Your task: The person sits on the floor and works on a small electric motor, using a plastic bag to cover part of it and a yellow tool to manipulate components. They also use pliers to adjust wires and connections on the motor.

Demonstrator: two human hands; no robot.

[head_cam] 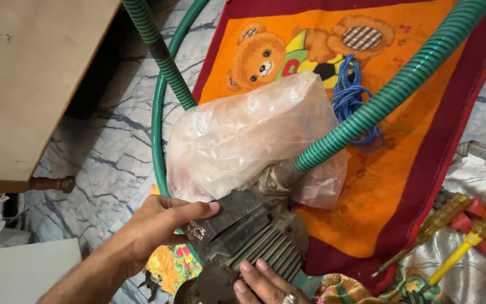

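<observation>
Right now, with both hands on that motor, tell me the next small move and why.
Probably peel the plastic bag back off the top of the motor. The bag drapes over the end where the green hose joins, hiding that joint. The left hand already grips the dark box on the motor, just beneath the bag's edge, while the right hand rests on the fins and could steady it.

A grimy dark-grey finned metal motor point(254, 239) lay tilted on the orange mat's edge, its top covered by a crumpled clear plastic bag point(248, 135).

An orange teddy-bear mat point(400, 169) lies on the marble floor point(113, 157).
</observation>
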